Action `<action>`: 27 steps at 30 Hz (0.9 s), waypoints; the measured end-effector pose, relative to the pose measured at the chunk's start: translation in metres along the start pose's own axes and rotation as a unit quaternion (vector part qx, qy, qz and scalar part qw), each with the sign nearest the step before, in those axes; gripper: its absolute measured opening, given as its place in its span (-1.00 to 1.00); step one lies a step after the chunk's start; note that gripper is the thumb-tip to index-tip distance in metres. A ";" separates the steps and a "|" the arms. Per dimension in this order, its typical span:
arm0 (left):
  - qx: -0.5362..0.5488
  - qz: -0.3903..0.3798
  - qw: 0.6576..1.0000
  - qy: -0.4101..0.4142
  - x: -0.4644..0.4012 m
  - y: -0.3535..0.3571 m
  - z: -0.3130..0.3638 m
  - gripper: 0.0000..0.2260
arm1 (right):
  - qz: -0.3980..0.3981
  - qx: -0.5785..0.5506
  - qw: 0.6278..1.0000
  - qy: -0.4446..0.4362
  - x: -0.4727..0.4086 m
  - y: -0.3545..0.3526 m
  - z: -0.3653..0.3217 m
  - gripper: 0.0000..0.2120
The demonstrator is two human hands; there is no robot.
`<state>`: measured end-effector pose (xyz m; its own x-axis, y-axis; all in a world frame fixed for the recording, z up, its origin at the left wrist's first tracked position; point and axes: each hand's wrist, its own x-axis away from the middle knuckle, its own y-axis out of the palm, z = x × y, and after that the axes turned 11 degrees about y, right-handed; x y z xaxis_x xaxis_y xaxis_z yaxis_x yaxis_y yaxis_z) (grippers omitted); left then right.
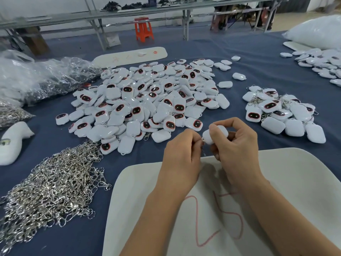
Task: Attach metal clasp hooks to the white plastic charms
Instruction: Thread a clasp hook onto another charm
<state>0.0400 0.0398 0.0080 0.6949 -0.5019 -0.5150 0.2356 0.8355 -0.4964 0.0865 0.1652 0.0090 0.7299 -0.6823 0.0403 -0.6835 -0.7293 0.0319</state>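
Observation:
My right hand (234, 145) grips a white plastic charm (209, 136) above the near edge of the blue table. My left hand (181, 154) pinches a small metal clasp hook (203, 140) against the charm's left end; most of the hook is hidden by my fingers. A big heap of loose white charms with dark red-rimmed faces (147, 102) lies beyond my hands. A smaller pile of charms with hooks on them (282, 115) sits to the right. A heap of loose metal clasp hooks (53, 189) lies at the left.
A white board with red marks (276, 200) lies under my forearms. Clear bags of more hooks (42, 78) sit at the far left, and a white foam piece (13, 143) at the left edge. More charms (321, 63) and a white bag (317, 32) are far right.

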 end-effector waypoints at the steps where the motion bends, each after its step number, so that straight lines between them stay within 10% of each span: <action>1: 0.008 0.000 1.000 0.001 0.000 0.000 -0.002 -0.88 | 0.000 -0.009 1.000 0.006 0.000 0.000 0.000 -0.94; 27: 0.056 0.034 0.992 -0.112 -0.002 -0.003 -0.010 -0.80 | -0.020 0.142 0.972 -0.187 0.001 0.001 0.009 -0.89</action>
<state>0.0310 0.0362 0.0031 0.8426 -0.3908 -0.3704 0.2473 0.8919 -0.3786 0.0870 0.1630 0.0000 0.7434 -0.5856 -0.3233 -0.6642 -0.7033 -0.2535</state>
